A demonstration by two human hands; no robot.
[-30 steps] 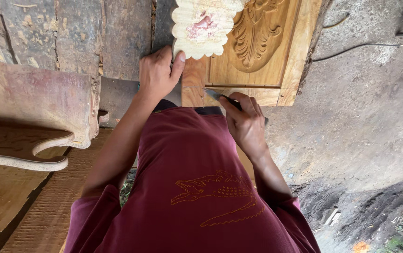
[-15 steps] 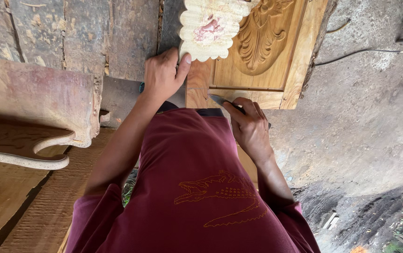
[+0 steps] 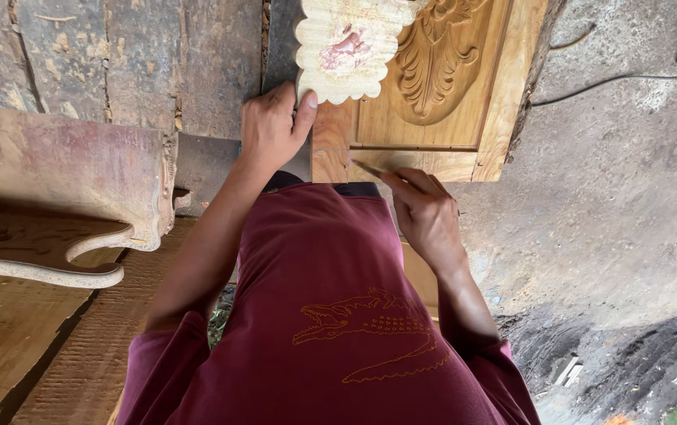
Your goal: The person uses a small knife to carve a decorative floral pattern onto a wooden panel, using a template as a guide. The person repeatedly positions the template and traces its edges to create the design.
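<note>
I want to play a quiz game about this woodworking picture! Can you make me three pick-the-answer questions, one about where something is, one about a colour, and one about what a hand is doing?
1. Where is the scalloped wooden piece?
A. On the carved panel, above the left hand
B. On the ground by the cable
C. Under the curved white-edged board

2. What colour is the person's shirt?
A. Blue
B. Dark red
C. Green

3. What is the right hand doing?
A. Resting flat and empty
B. Holding a thin pencil-like tool at the panel's lower rail
C. Lifting the panel

Answers:
1 A: the scalloped piece lies on the carved panel, with the left hand touching its lower edge.
2 B: the shirt is maroon with an orange outline drawing.
3 B: the fingers pinch the thin tool, its tip on the wood.
</note>
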